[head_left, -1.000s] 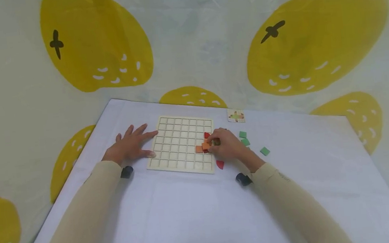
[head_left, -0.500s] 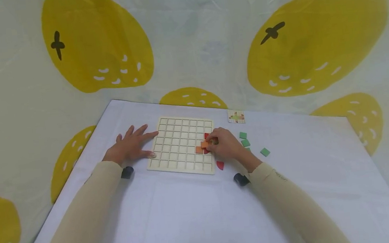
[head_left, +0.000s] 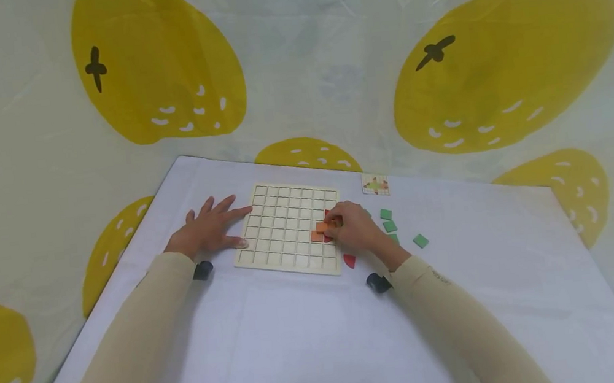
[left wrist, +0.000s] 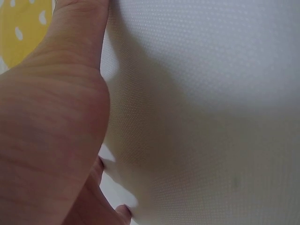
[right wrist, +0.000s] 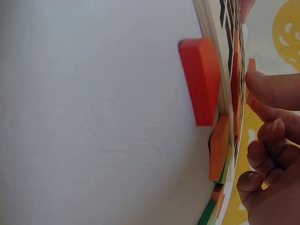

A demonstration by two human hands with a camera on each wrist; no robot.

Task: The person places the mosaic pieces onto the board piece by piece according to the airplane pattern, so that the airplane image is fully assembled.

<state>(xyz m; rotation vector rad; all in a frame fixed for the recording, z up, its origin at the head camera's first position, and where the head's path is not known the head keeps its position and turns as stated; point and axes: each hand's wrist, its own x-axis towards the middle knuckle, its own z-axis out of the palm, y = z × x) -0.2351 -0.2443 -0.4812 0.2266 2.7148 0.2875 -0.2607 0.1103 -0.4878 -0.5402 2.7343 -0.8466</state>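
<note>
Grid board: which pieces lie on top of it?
On the grid board lie an orange square tile and red pieces, near its right edge. The right hand holds another orange tile above, hiding whatever lies beneath its fingers.

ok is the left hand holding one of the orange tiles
No, the left hand has its fingers spread at the left edge of the board, while the right hand pinches an orange tile.

No text is readable; the small mark [head_left: 440, 276] on the right sleeve [head_left: 463, 318] is blurred.
</note>
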